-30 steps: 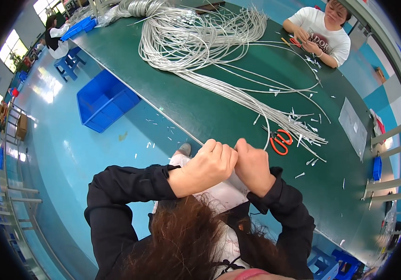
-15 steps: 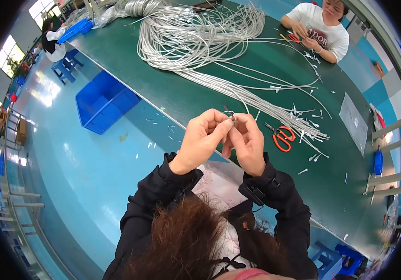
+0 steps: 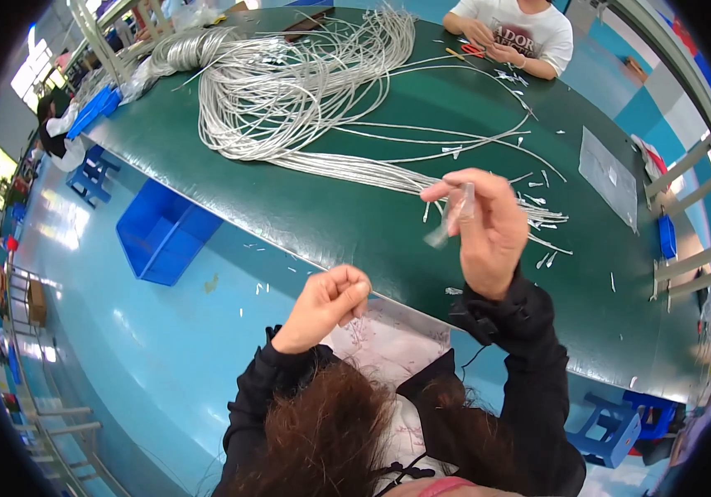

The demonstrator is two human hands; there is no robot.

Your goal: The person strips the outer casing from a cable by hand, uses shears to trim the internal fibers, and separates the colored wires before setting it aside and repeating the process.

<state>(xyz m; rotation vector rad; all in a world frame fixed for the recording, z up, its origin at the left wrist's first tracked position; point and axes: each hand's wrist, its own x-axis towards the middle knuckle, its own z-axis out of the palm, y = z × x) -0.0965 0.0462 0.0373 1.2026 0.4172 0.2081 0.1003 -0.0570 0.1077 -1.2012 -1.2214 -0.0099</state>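
Note:
My right hand [image 3: 482,229] is raised over the green table [image 3: 322,215], thumb and fingers pinching a short clear tube piece [image 3: 453,215]. My left hand [image 3: 326,305] hangs lower, near the table's front edge above my lap, its fingers curled together; whether it holds anything is too small to tell. A long bundle of silvery white cables [image 3: 306,91] lies spread across the table and tapers toward my right hand, with cut ends and short white offcuts [image 3: 542,219] around it.
A person in a white shirt [image 3: 521,33] works at the table's far side with red scissors. A blue plastic bin [image 3: 161,232] stands on the light blue floor to the left. A clear bag [image 3: 608,178] lies on the table at right. Blue stools stand nearby.
My hands, joined together a second ago, have separated. The right rose over the table with the tube piece; the left dropped back toward my lap. The view has also shifted.

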